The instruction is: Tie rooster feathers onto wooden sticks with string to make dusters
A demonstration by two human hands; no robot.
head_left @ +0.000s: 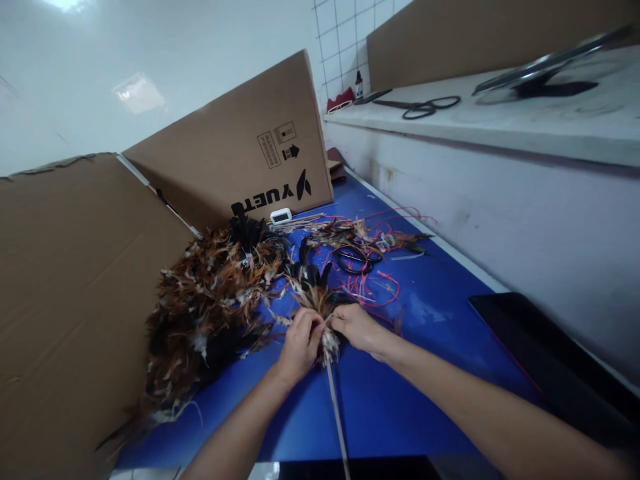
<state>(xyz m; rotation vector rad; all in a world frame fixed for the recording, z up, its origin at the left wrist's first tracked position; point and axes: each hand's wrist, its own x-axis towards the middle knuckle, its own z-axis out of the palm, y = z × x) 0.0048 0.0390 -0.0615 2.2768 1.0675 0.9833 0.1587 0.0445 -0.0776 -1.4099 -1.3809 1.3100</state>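
Both hands meet at the middle of the blue tabletop [400,407]. The left hand [299,343] has its grip closed around a small feather bundle [320,303] where it sits on a thin stick [336,407], and the right hand [356,325] pinches the same bundle from the other side. The stick runs from the bundle back toward the person. A big heap of brown and black feathers [210,313] lies just left of the hands, against the cardboard panels [65,300]. Red cords [373,283] tangle beyond the fingers. The risk, as I judge it: if either pinch loosens, the feathers could splay off the stick, and stray cords or loose plumes nearby could get caught up in the bundle.
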